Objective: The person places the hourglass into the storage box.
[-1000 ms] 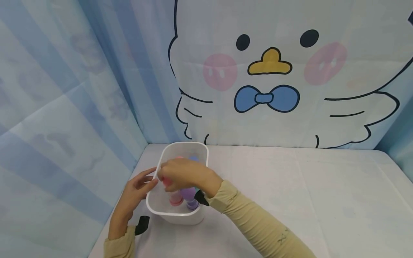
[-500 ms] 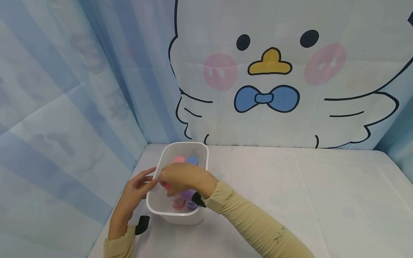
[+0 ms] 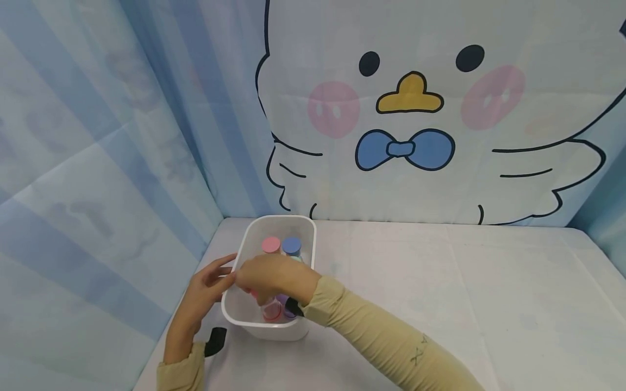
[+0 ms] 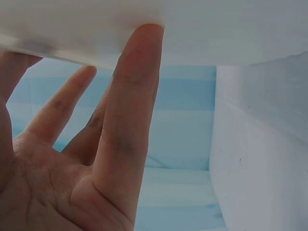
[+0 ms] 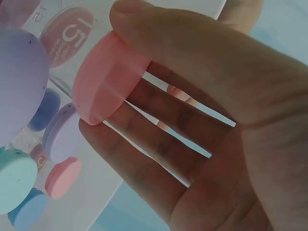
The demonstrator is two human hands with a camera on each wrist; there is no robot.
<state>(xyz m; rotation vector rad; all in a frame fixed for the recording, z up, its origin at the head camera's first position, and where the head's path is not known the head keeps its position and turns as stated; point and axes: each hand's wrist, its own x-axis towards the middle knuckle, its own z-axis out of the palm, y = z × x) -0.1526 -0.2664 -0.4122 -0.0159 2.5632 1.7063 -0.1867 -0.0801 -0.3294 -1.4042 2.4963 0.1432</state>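
A white plastic bin (image 3: 259, 324) stands at the table's left side, with several sand timers inside. My left hand (image 3: 202, 290) is at its left rim, fingers spread; in the left wrist view a fingertip (image 4: 147, 36) touches the bin's outer wall. My right hand (image 3: 276, 276) reaches into the bin and grips a sand timer by its pink cap (image 5: 108, 79), thumb on one side and fingers on the other. The timer's clear body bears a pink "15" print (image 5: 70, 36). From above, the right hand hides most of this timer.
Other timers stand around the held one: a pink-capped timer (image 3: 271, 244) and a blue-capped timer (image 3: 292, 245) at the bin's far end, plus a purple cap (image 5: 21, 86) and a mint cap (image 5: 17, 180). A printed curtain (image 3: 401, 190) rises behind the white table (image 3: 440, 304).
My right hand has shifted slightly left and lower in the bin with the pink-capped sand timer, uncovering the far pink and blue caps. The left hand has stayed nearly still.
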